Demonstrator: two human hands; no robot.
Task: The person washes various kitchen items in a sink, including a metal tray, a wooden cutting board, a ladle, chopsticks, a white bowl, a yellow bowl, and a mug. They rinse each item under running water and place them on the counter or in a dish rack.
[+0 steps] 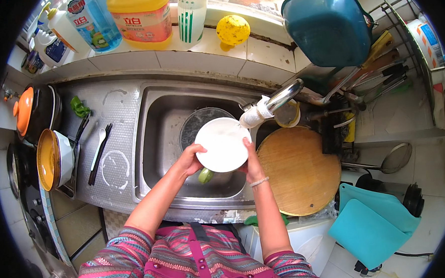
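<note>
Both of my hands hold a white bowl [223,145] over the stainless steel sink [158,142], close to the end of the chrome faucet [285,95]. My left hand [189,159] grips the bowl's left rim, and my right hand [253,162] grips its right side. A green handle-like piece [205,175] sticks out below the bowl; what it belongs to is hidden. Under the bowl, a round pan or basin [195,121] with a dark-looking inside lies in the sink, partly covered. White cloth [257,112] is wrapped around the faucet's spout.
A round wooden board [301,172] covers much of the sink's right side. On the left drainboard [107,103] lie chopsticks [99,156], a white spoon [99,145] and a green cloth [79,107]. Stacked bowls [49,159] stand farther left. Several bottles [141,20] line the sill.
</note>
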